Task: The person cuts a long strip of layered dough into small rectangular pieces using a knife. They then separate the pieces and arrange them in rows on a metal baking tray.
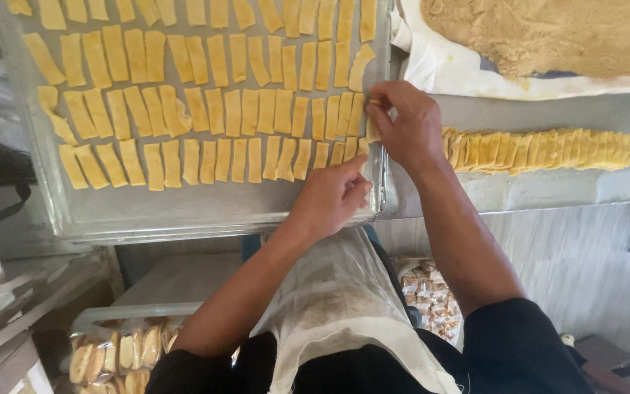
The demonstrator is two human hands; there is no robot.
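Observation:
A metal baking tray (184, 208) carries several rows of yellow dough strips (205, 109) laid side by side. My right hand (406, 124) is at the tray's right edge, its fingers pinching one dough strip (372, 131) at the end of a row. My left hand (333, 197) sits just below, at the tray's near right corner, fingertips touching the last strip of the lowest row. To the right, on the steel counter (548, 190), lies a long overlapped row of cut dough strips (541, 149).
A white cloth covered with brown crumbs or flour (548, 36) lies at the top right. A pale apron (337, 306) hangs over my lap. Bagged baked goods (118, 357) sit low left, and more packets (428, 299) lie under the counter.

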